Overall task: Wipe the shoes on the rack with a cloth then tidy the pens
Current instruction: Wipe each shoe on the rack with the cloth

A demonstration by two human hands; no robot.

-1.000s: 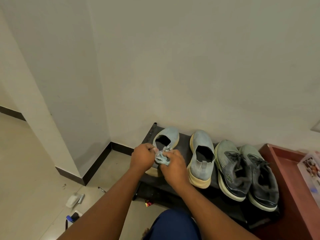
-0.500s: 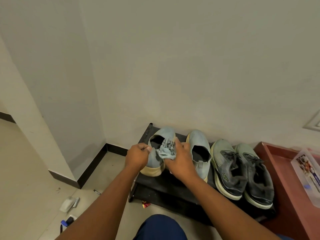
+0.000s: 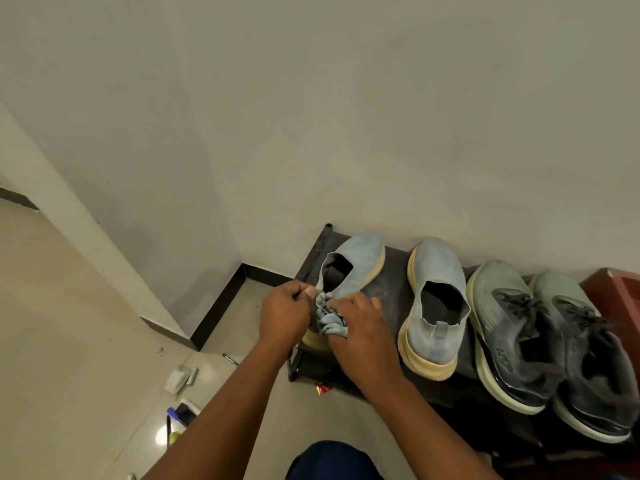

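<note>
Left hand (image 3: 284,315) grips the shoe (image 3: 349,268) heel; right hand (image 3: 360,332) fingers bunch the cloth (image 3: 329,315). Shoe likely light, soft knit; steadier held by its firmer sole.

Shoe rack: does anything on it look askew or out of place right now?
Yes. The leftmost light-blue shoe sits angled, toe toward the wall, unlike its mate. A red wrapper lies on the floor by the rack.

Crumpled blue cloth (image 3: 329,318) against leftmost shoe (image 3: 349,268)
</note>
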